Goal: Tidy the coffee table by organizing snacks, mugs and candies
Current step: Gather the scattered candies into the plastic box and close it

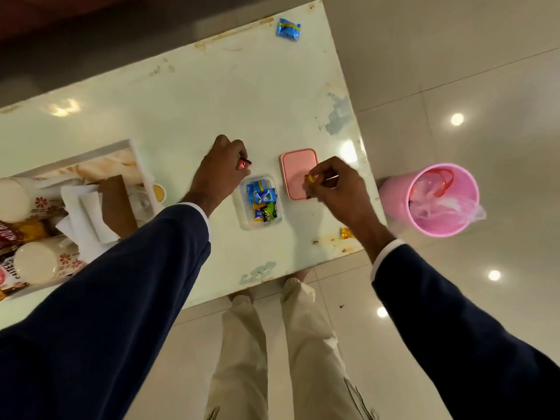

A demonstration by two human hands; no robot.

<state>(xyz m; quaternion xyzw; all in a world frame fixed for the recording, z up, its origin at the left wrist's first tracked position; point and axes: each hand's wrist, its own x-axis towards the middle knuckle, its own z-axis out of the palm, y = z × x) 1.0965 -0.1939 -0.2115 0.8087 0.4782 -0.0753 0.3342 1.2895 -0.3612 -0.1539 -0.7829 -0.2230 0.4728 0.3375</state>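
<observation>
The left hand pinches a red candy just above the clear container of wrapped candies, and the right hand grips a yellow candy over the pink lid beside it — container and lid both run lengthwise away from the person. The coffee table lies bare beyond the hands as far as a blue candy at the far edge, while a gold candy sits near the right edge. A white tray with mugs fills the left side — a pink bin stands on the floor off the right edge.
</observation>
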